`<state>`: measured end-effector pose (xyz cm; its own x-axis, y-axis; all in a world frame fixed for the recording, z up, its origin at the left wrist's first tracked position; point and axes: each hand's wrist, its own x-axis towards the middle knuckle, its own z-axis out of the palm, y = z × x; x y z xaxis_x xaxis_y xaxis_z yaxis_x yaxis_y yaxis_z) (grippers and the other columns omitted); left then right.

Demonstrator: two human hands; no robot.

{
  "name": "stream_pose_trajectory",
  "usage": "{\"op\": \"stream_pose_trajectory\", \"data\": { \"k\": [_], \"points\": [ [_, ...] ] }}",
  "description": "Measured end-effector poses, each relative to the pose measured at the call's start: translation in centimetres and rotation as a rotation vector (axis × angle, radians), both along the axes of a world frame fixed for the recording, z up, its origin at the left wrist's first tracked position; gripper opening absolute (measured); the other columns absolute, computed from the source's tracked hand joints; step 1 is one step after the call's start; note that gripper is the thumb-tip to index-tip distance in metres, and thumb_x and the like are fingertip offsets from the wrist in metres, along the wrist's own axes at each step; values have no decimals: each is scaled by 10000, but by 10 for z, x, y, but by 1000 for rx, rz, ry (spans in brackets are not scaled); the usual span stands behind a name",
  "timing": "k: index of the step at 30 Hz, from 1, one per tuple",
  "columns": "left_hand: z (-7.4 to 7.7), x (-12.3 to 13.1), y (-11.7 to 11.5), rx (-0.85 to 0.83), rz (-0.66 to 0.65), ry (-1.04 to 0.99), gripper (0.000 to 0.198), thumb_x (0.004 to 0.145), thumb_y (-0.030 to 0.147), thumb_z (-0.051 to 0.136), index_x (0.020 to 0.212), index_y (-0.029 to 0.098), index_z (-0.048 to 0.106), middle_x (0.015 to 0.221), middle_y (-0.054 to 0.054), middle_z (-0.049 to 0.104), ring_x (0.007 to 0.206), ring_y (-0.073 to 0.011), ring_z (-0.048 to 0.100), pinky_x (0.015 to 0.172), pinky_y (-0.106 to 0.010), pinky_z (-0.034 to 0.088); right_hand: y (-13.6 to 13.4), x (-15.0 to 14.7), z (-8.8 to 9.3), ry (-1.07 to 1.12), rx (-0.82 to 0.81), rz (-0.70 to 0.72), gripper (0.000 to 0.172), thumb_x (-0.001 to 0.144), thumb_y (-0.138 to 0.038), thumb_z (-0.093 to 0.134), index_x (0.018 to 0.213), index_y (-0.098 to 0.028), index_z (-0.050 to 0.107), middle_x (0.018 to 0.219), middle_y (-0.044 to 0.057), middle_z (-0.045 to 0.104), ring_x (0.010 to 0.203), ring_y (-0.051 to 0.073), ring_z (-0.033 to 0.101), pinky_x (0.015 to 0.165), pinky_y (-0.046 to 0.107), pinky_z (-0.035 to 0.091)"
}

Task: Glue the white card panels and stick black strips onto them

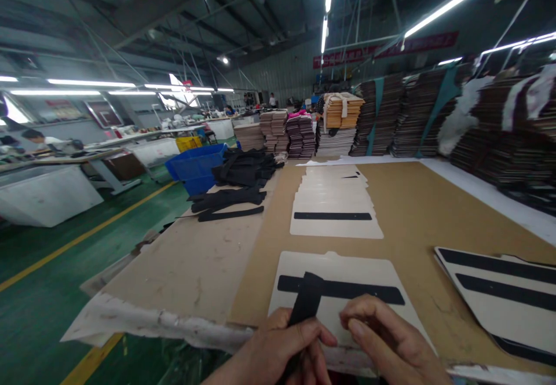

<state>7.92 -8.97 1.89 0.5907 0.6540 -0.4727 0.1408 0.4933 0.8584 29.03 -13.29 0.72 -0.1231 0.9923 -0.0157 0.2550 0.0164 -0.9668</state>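
Green workshop flr [39,327]; brown-topped counter [417,217]. L hand [273,347]: grip clamped on blk strip [307,299]; R hand [393,341]: fingertips together.

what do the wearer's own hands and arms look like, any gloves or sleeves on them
Both the left hand and the right hand are bare, with no gloves. No ring shows on the fingers in view, though some are hidden. No sleeve, watch or bracelet can be seen; the picture's bottom edge cuts both arms off, so anything worn further up cannot be told.
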Motion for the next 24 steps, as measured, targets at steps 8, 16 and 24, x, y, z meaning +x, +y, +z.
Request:
{"op": "stream_pose_trajectory", "data": {
  "k": [8,16,24],
  "points": [
    [-24,20,-4,67,51,-45,558,851,636,522,942,95,621,598,-63,635,405,-81,523,344,-121,310,10,-18,-17,116,70,-58,405,959,-458,479,1323,-293,544,1180,54,595,916,135,640,825,208,548],
    [-19,36,-5,-23,86,-101,624,796,695,547,893,84,631,534,-48,596,374,-80,493,344,-135,326,8,-24,-18,-12,468,-260,87,889,-302,616,850,-245,669,951,30,618,878,134,627,753,171,509],
    [-15,38,-8,3,62,-131,781,723,777,582,1108,98,593,756,-130,720,453,-78,558,392,-127,352,27,-14,-14,509,16,-513,329,752,-503,747,829,-205,629,772,-3,626,724,122,577,648,170,490]
  ]
}}
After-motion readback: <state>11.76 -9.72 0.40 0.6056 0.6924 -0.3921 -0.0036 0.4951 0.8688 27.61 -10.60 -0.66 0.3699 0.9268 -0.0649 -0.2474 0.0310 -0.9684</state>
